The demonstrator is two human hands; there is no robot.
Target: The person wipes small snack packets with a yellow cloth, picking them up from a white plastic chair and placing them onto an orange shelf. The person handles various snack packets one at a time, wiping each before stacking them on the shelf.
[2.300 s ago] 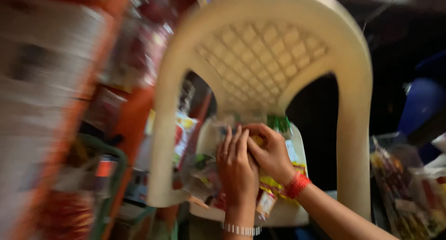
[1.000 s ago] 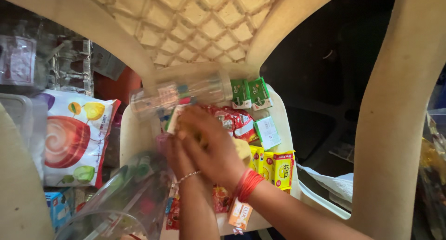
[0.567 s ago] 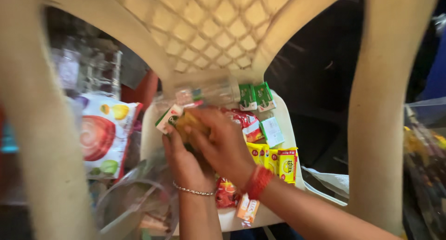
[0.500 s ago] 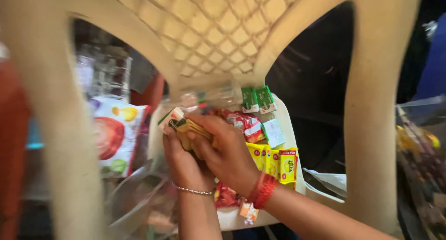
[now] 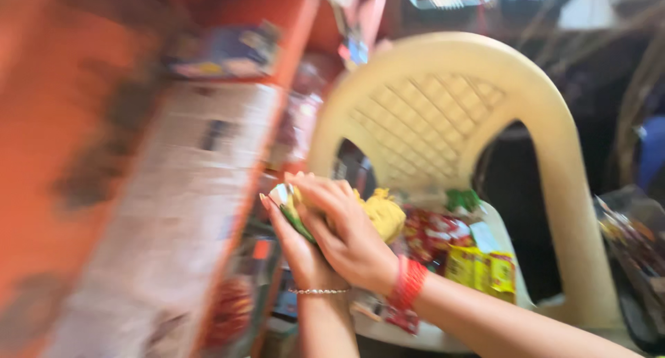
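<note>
Both my hands hold a small bundle of packets (image 5: 291, 205), white, green and yellow, in front of a cream plastic chair (image 5: 443, 101). My left hand (image 5: 299, 250), with a thin bracelet at the wrist, cups the bundle from below. My right hand (image 5: 346, 230), with a red thread band at the wrist, presses on it from above. A yellow packet (image 5: 383, 214) shows just behind my right hand. On the chair seat lie several more packets: red (image 5: 433, 237), yellow (image 5: 481, 271) and green (image 5: 463, 200). The picture is blurred by motion.
An orange shelf frame (image 5: 284, 88) with a pale panel (image 5: 180, 212) and hanging goods fills the left side. More packaged goods stand at the far right (image 5: 634, 240). Behind the chair it is dark.
The view has swung left and pulled back, so the orange shelf now fills the left. My hands have lifted the bundle off the seat and moved it left toward the shelf.
</note>
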